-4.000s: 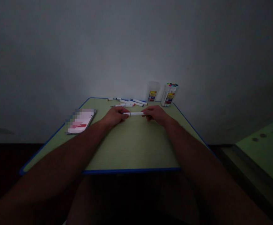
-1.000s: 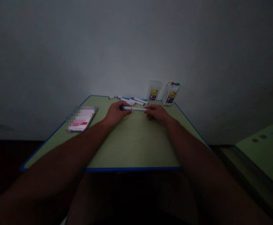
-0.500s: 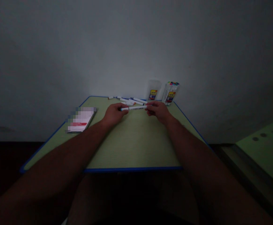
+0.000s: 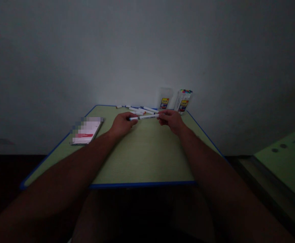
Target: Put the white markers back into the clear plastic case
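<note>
A white marker (image 4: 149, 116) lies crosswise between my two hands, above the far half of the table. My left hand (image 4: 122, 124) pinches its blue-ended cap (image 4: 133, 118) between thumb and fingers. With closed fingers, my right hand (image 4: 171, 119) grips the other end of the barrel, which is hidden in the fingers. A dark spot shows where cap and barrel meet; whether they are apart there I cannot tell. Just behind the hands lie several loose white markers (image 4: 149, 109), and a loose cap (image 4: 119, 107) sits farther left.
At the back right stand a clear plastic case (image 4: 165, 98) and a second case (image 4: 183, 101) full of markers with coloured ends. A phone-like device (image 4: 88, 131), partly pixelated, lies on the left of the blue-edged table (image 4: 144, 158). A wall rises behind.
Over the last second the marker has turned, so printing shows on its barrel, and its right end has risen slightly. Both hands have kept their hold; the left has shifted slightly left.
</note>
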A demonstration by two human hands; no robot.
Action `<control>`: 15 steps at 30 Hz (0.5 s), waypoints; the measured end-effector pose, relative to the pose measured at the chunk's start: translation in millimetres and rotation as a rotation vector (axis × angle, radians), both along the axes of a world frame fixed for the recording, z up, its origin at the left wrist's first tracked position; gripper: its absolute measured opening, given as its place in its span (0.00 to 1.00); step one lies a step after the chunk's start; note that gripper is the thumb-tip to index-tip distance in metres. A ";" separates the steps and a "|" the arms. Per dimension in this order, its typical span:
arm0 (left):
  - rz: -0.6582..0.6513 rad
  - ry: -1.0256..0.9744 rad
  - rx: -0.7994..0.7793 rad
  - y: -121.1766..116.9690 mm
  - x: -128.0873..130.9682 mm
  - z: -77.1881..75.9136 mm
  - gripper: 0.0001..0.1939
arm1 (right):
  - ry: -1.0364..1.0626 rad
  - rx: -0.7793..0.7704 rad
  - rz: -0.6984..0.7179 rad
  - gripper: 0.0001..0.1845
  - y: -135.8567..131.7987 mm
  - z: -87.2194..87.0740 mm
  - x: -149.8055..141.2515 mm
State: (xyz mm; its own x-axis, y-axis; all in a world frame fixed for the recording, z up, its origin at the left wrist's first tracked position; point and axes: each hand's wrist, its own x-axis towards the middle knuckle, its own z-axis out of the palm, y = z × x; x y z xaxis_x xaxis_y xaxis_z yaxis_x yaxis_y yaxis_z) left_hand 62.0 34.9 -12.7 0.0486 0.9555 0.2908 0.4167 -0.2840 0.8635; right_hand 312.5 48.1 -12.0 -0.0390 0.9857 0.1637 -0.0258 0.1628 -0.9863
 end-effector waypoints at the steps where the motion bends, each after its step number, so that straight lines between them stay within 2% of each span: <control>1: -0.004 0.013 0.003 0.7 -0.3 -0.6 0.13 | -0.008 -0.002 0.004 0.13 -0.3 0.0 -0.4; 9: -0.016 0.048 0.002 0.4 -2.5 -0.7 0.15 | -0.036 0.040 0.028 0.16 0.6 -0.9 1.3; 15: -0.029 0.028 -0.007 -0.5 -2.3 -0.9 0.14 | 0.026 -0.034 0.034 0.15 -0.1 1.3 2.2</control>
